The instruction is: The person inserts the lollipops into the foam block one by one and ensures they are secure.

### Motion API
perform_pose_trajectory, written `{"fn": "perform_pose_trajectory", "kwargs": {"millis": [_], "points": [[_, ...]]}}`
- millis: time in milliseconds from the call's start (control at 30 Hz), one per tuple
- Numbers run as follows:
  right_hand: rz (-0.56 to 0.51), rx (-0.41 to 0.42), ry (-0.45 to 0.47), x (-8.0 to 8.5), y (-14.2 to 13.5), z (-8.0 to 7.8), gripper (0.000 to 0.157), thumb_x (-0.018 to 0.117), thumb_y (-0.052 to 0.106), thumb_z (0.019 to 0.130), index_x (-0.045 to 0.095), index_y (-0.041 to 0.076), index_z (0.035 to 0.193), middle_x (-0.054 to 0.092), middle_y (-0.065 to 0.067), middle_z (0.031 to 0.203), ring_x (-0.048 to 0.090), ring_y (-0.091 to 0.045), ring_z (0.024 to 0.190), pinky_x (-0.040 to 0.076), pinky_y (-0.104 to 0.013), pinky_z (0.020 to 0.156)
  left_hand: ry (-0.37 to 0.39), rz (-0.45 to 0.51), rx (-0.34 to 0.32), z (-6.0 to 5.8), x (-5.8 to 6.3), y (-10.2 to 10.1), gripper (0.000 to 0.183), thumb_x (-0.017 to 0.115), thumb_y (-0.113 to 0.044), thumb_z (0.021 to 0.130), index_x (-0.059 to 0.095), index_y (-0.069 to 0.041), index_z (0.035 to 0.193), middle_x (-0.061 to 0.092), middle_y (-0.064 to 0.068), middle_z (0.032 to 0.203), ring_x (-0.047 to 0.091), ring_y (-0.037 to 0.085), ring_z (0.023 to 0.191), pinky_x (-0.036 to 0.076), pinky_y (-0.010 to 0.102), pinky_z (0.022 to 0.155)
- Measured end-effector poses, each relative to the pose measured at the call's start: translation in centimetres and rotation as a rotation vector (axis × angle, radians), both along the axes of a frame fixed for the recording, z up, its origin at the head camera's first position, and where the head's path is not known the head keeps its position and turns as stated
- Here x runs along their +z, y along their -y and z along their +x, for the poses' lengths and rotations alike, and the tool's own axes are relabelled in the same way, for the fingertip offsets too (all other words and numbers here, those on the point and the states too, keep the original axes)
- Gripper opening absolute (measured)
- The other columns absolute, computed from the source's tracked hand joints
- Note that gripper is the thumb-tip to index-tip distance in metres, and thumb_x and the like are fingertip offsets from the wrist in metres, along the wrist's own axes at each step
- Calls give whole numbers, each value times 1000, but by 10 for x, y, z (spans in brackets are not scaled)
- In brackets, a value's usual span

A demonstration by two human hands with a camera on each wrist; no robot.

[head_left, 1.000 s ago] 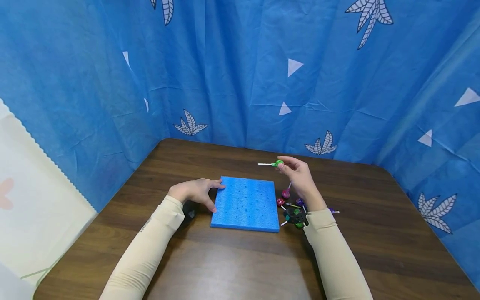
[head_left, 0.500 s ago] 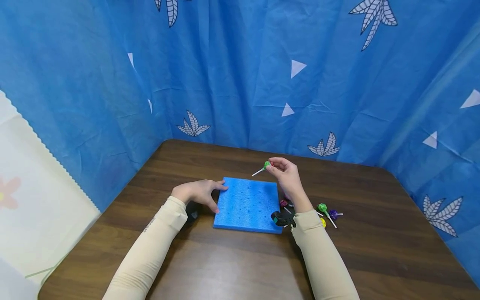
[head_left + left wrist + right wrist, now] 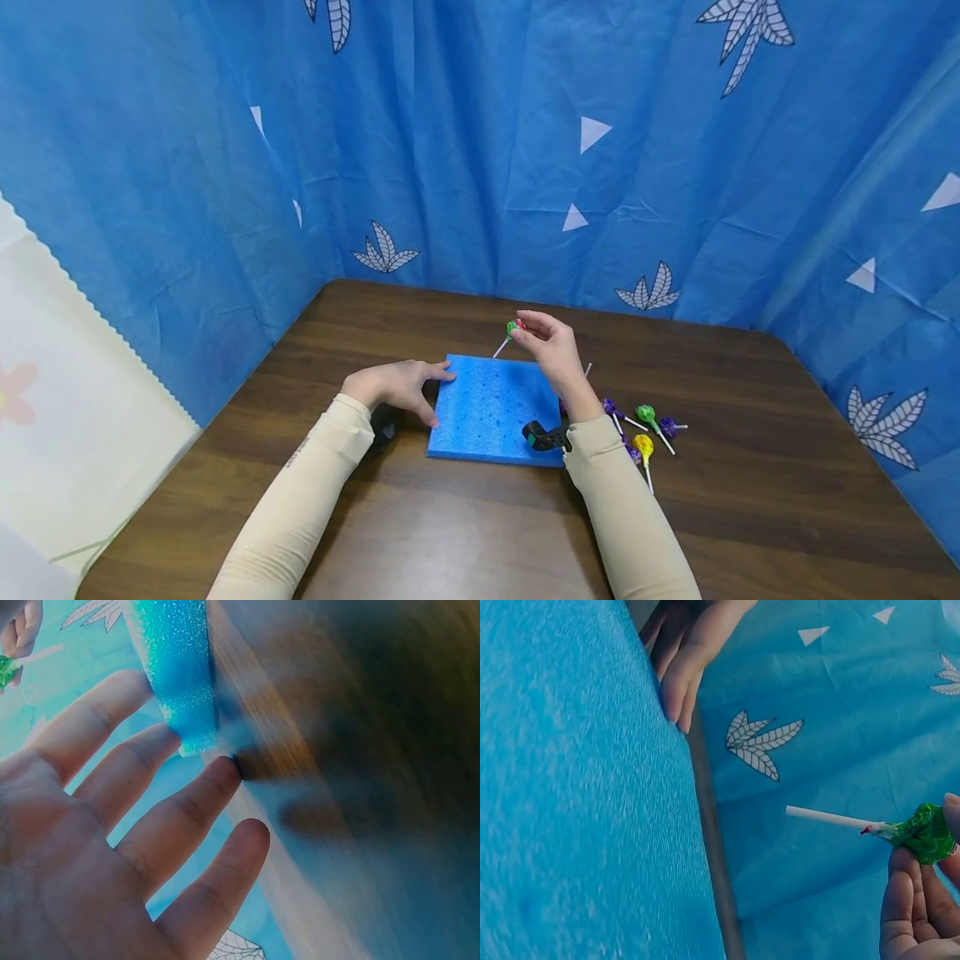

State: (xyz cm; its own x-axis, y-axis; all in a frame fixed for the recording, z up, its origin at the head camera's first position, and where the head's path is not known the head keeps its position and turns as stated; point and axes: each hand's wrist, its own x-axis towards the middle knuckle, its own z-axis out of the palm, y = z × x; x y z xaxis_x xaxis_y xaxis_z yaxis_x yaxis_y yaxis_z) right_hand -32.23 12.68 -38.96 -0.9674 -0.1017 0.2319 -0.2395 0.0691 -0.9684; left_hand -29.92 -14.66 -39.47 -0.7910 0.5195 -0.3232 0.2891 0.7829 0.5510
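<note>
Being pinched by its round top in the fingertips of the right hand (image 3: pixel 553 350), the green lollipop (image 3: pixel 513 327) is held mid-frame near the far edge of the blue foam block (image 3: pixel 487 408); it's prob. light & hard w/ a slick wrapper, so the top is best gripped, b/c the thin stick might bend. The foam, prob. soft, is touched at its left edge by the left hand (image 3: pixel 397 385), fingers spread; more room seems given up top than at right, w/ loose lollipops (image 3: pixel 646 414) there.

The lollipop (image 3: pixel 919 834) is green-wrapped, the foam block (image 3: pixel 491 408) blue.
</note>
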Motion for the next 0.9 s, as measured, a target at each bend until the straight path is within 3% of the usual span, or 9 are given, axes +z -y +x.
{"fn": "perform_pose_trajectory", "kwargs": {"millis": [200, 433, 567, 900], "points": [[-24, 7, 2, 3, 10, -3, 28, 69, 2, 92, 64, -6, 119, 67, -20, 115, 67, -6, 94, 57, -17, 85, -14, -25, -5, -1, 3, 1, 86, 86, -36, 77, 44, -26, 152, 21, -4, 168, 24, 31, 154, 33, 53, 119], [-63, 9, -36, 3, 20, -1, 31, 70, 0, 91, 65, -8, 120, 70, -17, 112, 67, -5, 93, 58, -18, 84, -4, -31, -8, -1, 3, 1, 86, 86, -34, 78, 44, -26, 153, 21, -4, 168, 23, 32, 154, 32, 55, 120], [-61, 10, -51, 0, 24, -1, 31, 69, 1, 92, 66, -7, 121, 69, -19, 114, 67, -6, 92, 57, -17, 83, -7, -37, 0, -1, 3, -2, 86, 85, -36, 78, 43, -28, 153, 21, -5, 168, 24, 33, 154, 32, 57, 119], [-39, 48, 10, -7, 41, 2, 32, 69, 4, 93, 68, -3, 124, 68, -22, 123, 69, -11, 99, 58, -26, 92, -10, -41, -2, 0, 1, -2, 86, 85, -37, 77, 44, -27, 153, 22, -3, 168, 24, 35, 153, 31, 61, 118]]}}
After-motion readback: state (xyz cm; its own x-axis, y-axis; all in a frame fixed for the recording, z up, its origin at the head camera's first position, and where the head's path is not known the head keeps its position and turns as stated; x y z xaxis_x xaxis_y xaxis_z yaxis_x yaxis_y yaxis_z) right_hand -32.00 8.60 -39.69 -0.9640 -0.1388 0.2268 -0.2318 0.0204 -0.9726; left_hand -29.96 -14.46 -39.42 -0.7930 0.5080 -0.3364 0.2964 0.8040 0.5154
